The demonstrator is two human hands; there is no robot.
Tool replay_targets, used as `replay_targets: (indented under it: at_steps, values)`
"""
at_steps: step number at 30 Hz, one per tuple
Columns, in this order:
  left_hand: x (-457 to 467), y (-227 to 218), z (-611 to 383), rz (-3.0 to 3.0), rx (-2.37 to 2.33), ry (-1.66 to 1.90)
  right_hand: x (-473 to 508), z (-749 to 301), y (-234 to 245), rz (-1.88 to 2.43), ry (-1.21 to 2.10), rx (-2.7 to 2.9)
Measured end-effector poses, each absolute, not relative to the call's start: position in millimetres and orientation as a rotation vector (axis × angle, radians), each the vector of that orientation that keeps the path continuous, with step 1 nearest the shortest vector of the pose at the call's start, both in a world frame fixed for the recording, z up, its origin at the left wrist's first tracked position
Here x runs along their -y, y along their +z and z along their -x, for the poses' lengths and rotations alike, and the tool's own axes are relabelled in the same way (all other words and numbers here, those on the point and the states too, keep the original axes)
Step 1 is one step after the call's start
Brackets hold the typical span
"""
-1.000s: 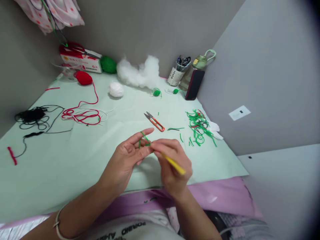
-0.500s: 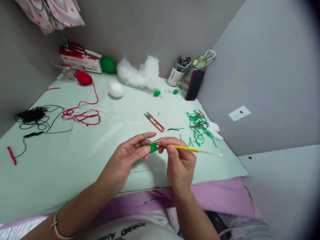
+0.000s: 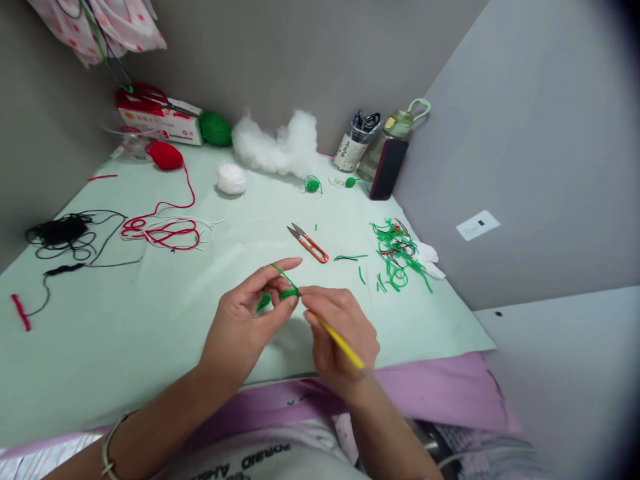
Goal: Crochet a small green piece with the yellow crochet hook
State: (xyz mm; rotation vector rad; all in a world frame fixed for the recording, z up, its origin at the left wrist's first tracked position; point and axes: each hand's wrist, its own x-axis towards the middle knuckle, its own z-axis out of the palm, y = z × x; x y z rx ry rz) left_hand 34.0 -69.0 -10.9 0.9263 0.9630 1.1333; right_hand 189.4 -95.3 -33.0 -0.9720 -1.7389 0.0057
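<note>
My left hand (image 3: 247, 317) pinches a small green crocheted piece (image 3: 286, 293), and a strand of green yarn runs over its raised forefinger. My right hand (image 3: 340, 333) is closed round a yellow crochet hook (image 3: 343, 345), whose tip is at the green piece and whose handle points down towards me. Both hands hover just above the near part of the pale green table mat (image 3: 150, 320).
Orange thread snips (image 3: 310, 243) lie just beyond the hands. Green yarn scraps (image 3: 397, 257) are heaped at the right. Red yarn (image 3: 163, 233) and black yarn (image 3: 60, 233) lie at the left. White stuffing (image 3: 280, 147), yarn balls, a pen pot (image 3: 353, 147) and a phone (image 3: 389, 170) stand at the back.
The hook swung out to the right, level, half a second ago, and has now come back with its handle pointing down towards me. My left hand shifted slightly left.
</note>
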Motion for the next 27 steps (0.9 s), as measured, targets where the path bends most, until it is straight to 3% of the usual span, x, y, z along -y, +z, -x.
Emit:
replay_targets:
  at_steps: [3, 9, 12, 15, 20, 27]
  values:
    - [66, -10, -35, -0.615, -0.794, 0.962, 92, -190, -37, 0.959, -0.189, 1.743]
    - [60, -5, -31, -0.519, -0.645, 0.912, 87, -191, -21, 0.910, 0.535, 1.253]
    - [63, -4, -33, -0.644, -0.667, 0.945, 85, -190, -17, 0.914, 0.647, 1.254]
    - [66, -5, -36, -0.675, -0.748, 0.996, 86, -188, -21, 0.956, 0.514, 1.370]
    - [63, -5, -38, -0.475, -0.661, 0.919, 90, -189, -33, 0.983, 0.005, 1.610]
    - [56, -4, -31, -0.502, -0.648, 0.940, 84, -193, -20, 0.945, 0.589, 1.204]
